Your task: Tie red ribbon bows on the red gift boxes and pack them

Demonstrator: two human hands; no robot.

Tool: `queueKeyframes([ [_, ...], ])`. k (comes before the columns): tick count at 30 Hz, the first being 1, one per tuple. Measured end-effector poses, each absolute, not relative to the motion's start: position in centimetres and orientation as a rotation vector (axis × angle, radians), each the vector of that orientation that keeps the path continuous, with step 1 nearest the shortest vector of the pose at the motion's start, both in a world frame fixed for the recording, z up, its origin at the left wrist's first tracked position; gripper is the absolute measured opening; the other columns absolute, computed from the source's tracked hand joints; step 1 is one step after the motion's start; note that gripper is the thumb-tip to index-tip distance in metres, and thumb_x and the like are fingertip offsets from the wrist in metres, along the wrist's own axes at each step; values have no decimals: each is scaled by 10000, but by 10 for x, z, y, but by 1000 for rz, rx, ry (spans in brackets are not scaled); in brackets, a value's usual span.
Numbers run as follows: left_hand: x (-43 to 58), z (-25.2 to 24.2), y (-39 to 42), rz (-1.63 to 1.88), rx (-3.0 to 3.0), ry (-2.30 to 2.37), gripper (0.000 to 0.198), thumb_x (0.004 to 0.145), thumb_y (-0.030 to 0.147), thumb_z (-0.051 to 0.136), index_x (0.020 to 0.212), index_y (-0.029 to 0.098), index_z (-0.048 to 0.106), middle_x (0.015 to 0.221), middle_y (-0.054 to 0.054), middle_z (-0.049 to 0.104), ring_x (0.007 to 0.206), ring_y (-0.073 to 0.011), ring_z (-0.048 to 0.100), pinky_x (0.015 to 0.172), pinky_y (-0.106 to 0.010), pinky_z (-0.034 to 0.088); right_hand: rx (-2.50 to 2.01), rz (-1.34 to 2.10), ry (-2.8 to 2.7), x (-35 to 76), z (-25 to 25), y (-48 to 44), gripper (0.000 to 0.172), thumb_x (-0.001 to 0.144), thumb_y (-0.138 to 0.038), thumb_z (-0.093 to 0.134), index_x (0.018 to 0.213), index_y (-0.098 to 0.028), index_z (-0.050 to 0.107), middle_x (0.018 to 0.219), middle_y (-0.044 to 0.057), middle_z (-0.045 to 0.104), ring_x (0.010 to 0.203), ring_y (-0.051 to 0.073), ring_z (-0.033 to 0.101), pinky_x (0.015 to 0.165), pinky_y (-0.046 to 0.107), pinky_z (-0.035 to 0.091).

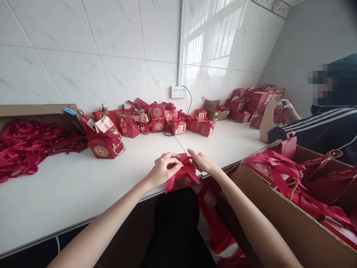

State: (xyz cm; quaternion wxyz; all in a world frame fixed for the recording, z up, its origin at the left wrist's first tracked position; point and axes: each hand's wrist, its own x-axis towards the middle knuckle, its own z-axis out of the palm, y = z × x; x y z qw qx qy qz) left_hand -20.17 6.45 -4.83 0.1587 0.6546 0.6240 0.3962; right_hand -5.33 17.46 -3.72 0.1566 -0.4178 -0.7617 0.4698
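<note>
A small red gift box (182, 182) with a gold round pattern sits at the front edge of the white table. Red ribbon (190, 172) is tied in a bow on its top, and its tails hang over the front. My left hand (166, 167) pinches the ribbon at the left side of the bow. On the right side, my right hand (203, 161) has its thumb and fingers closed on a loop of the same ribbon. The knot is partly hidden by my fingers.
Red ribbons (19, 145) are heaped at the left of the white table (92, 186). Finished-looking red boxes (157, 119) line the wall. A cardboard carton (267, 208) of boxes stands at the right. Beyond it sits another person (323, 126) with raised hands.
</note>
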Motion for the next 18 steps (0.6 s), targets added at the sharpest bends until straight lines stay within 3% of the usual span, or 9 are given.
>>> queueKeyframes([
  [4, -201, -50, 64, 1157, 1869, 1766, 158, 793, 305, 531, 817, 246, 676, 1120, -35, 609, 1145, -240, 480, 1051, -460, 301, -1175, 1317, -2191, -53, -32, 175, 501, 766, -449, 543, 384, -192, 344, 342, -54, 309, 347, 56, 264, 435, 250, 252],
  [7, -200, -54, 61, 1298, 1827, 1708, 193, 777, 295, 554, 942, 235, 633, 1145, -49, 579, 1157, -220, 480, 1041, -405, 333, -1120, 1345, -2168, -53, -38, 179, 390, 753, -396, 550, 463, -183, 402, 407, -52, 367, 401, 64, 327, 457, 235, 288],
  [10, -202, -59, 58, 1469, 1672, 1676, 391, 757, 329, 592, 1130, 236, 522, 1234, -69, 521, 1187, -214, 468, 1007, -365, 367, -1030, 1390, -2105, -50, -45, 180, 285, 778, -439, 517, 662, -180, 498, 517, -45, 457, 471, 81, 423, 513, 229, 367],
  [13, -208, -62, 56, 1611, 1432, 1733, 405, 771, 398, 556, 1134, 230, 489, 1248, -85, 506, 1182, -225, 467, 917, -345, 411, -763, 1509, -2021, -40, -49, 180, 368, 750, -514, 562, 935, -198, 522, 656, -41, 496, 572, 101, 508, 589, 250, 434],
  [16, -215, -60, 54, 1614, 1234, 1875, 346, 766, 471, 512, 978, 198, 521, 1021, -74, 585, 957, -207, 556, 779, -319, 439, -545, 1594, -2030, -29, -52, 182, 555, 621, -499, 718, 1061, -215, 533, 823, -8, 529, 686, 118, 548, 638, 270, 462],
  [18, -217, -57, 54, 1506, 1196, 1944, 347, 756, 533, 496, 829, 194, 509, 776, -23, 572, 728, -171, 549, 669, -293, 426, -520, 1585, -2048, -25, -55, 184, 549, 589, -488, 752, 1022, -203, 571, 873, 13, 559, 701, 123, 553, 654, 281, 467],
])
